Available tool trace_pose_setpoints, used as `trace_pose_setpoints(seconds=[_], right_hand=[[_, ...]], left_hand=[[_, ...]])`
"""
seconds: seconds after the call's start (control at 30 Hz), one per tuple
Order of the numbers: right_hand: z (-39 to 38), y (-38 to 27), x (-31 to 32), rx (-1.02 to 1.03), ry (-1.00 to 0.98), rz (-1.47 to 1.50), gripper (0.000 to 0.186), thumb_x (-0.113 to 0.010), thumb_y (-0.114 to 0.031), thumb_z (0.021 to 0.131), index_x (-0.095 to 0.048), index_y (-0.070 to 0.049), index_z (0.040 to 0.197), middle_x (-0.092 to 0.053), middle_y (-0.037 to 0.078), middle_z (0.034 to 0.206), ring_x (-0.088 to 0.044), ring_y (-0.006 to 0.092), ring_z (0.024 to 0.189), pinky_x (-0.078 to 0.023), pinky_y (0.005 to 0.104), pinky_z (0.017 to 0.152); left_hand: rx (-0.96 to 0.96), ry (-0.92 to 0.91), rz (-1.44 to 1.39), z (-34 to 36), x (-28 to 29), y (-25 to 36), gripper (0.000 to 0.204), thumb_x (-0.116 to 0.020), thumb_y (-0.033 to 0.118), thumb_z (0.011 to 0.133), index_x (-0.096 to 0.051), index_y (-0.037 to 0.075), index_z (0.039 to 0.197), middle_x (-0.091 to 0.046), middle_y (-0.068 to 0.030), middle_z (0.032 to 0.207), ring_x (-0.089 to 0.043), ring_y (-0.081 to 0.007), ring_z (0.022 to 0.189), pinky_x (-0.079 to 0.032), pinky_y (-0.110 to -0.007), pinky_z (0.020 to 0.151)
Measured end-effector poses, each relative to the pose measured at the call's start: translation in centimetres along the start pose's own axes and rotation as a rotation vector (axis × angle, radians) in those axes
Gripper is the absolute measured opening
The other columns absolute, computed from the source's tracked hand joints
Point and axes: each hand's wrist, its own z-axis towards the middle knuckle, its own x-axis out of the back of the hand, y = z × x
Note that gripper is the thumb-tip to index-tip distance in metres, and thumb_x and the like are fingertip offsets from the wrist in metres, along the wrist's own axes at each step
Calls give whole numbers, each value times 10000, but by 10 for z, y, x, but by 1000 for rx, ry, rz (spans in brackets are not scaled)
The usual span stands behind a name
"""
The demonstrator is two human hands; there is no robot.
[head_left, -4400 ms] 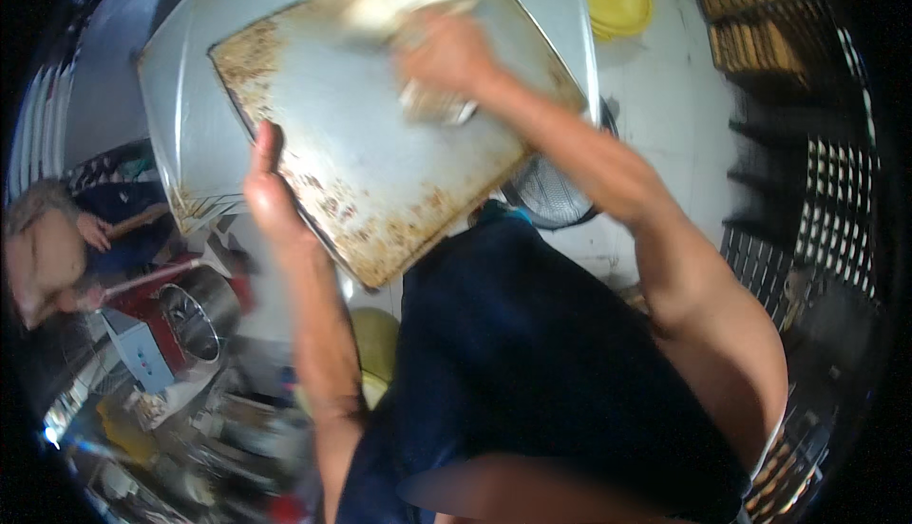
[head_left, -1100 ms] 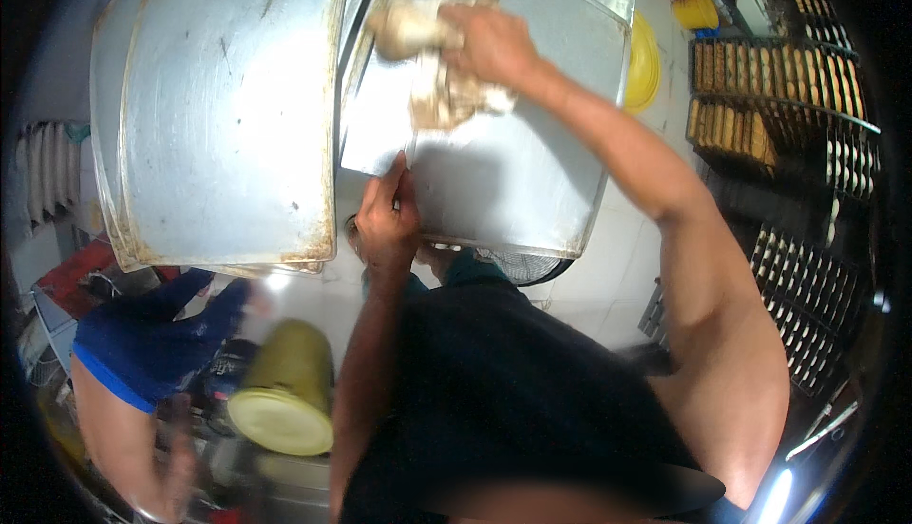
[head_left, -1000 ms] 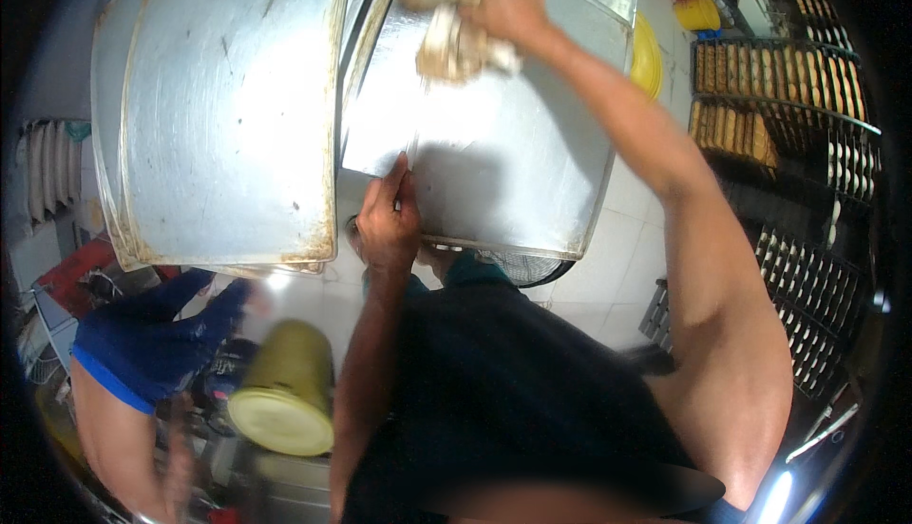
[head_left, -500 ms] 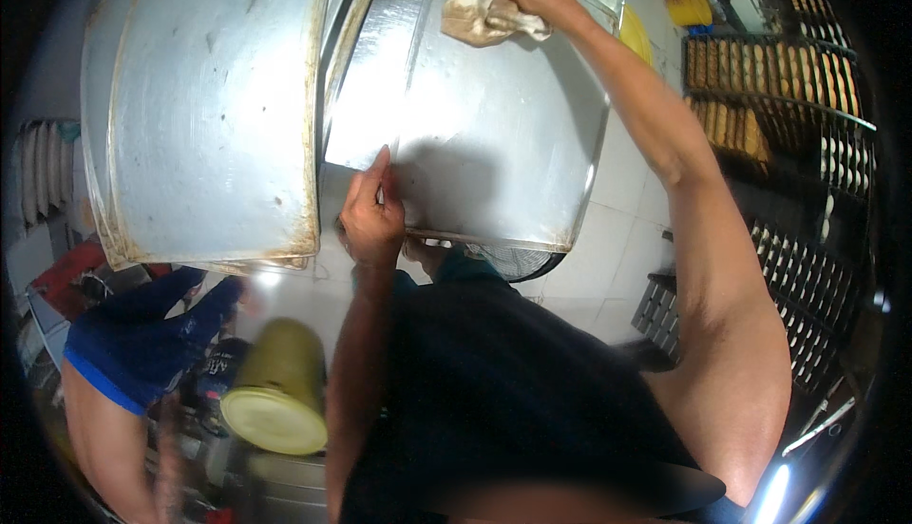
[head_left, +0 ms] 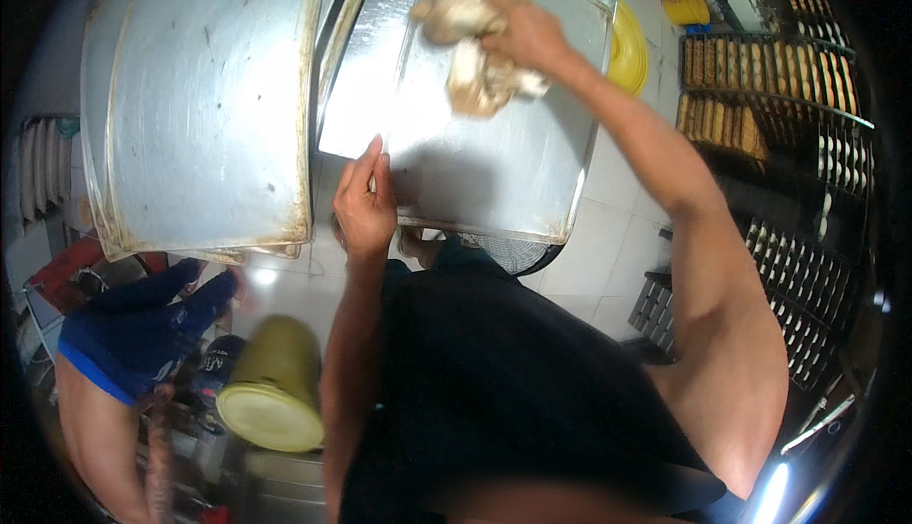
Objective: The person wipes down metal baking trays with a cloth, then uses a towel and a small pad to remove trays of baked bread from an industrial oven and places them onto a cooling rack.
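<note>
My right hand (head_left: 527, 35) grips a crumpled, stained cream cloth (head_left: 480, 82) on the upper part of a flat metal baking tray (head_left: 518, 172). My left hand (head_left: 366, 201) has its fingers closed on the near left edge of that tray, around its lower corner, casting a shadow on the metal. To the left lies a stack of large metal trays (head_left: 195, 111) with brown, stained rims, separated from the tray under my hands by a narrow gap.
Racks of baked bread (head_left: 760, 73) and dark slotted trays (head_left: 798, 277) stand right. A yellow lid (head_left: 627, 54) lies behind. A fan-like mesh (head_left: 508, 253) sits below the tray. At lower left are a yellow-green bucket (head_left: 271, 381) and another person (head_left: 133, 343) in dark-blue shorts.
Since a half-second ago, my right hand and cloth have moved down toward me across the tray. Earlier, I held a rusty tray raised at an angle; now my hands are on a cleaner one.
</note>
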Motion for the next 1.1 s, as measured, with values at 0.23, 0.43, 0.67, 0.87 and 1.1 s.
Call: trace_pose_setpoints(seconds=[0.23, 0.43, 0.67, 0.87, 1.1], right_hand=[[20, 0, 21, -271, -128, 109, 659, -759, -387, 778, -549, -150, 1356, -706, 173, 1053, -687, 327, 939, -556, 438, 815], [-11, -56, 2, 71, -65, -21, 566, -756, -388, 775, -601, -143, 1262, -652, 132, 1206, -644, 249, 1060, -518, 472, 904], [78, -41, -7, -198, 153, 77, 392, -674, -357, 801, -656, -95, 1093, -676, 176, 1018, -661, 367, 937, -539, 498, 744], [-112, -157, -37, 185, -164, 114, 516, -730, -384, 749, -624, -182, 1212, -626, 73, 1224, -582, 315, 1142, -477, 512, 908], [-50, -103, -50, -173, 12, 110, 519, -714, -352, 717, -633, -148, 1187, -693, 134, 1087, -671, 330, 948, -536, 489, 720]], left_hand=[[-13, 12, 4, 1, -6, -2, 257, -624, 137, 952, -687, 74, 1193, -635, -129, 830, -576, -241, 665, -468, -351, 616], [-7, 30, -5, -1, -7, 0, 281, -627, 127, 940, -684, 88, 1212, -631, -123, 819, -569, -220, 658, -465, -341, 614], [-43, 53, -13, -1, -12, -6, 253, -555, 96, 964, -670, 34, 1180, -666, -167, 902, -643, -268, 777, -495, -358, 686], [-109, 114, -137, -12, -12, -27, 322, -678, 158, 862, -628, -10, 1132, -691, -216, 1005, -676, -375, 946, -505, -421, 832], [144, 38, -81, -8, -13, -12, 249, -691, 90, 832, -647, 2, 1061, -707, -141, 845, -644, -223, 703, -514, -352, 710]])
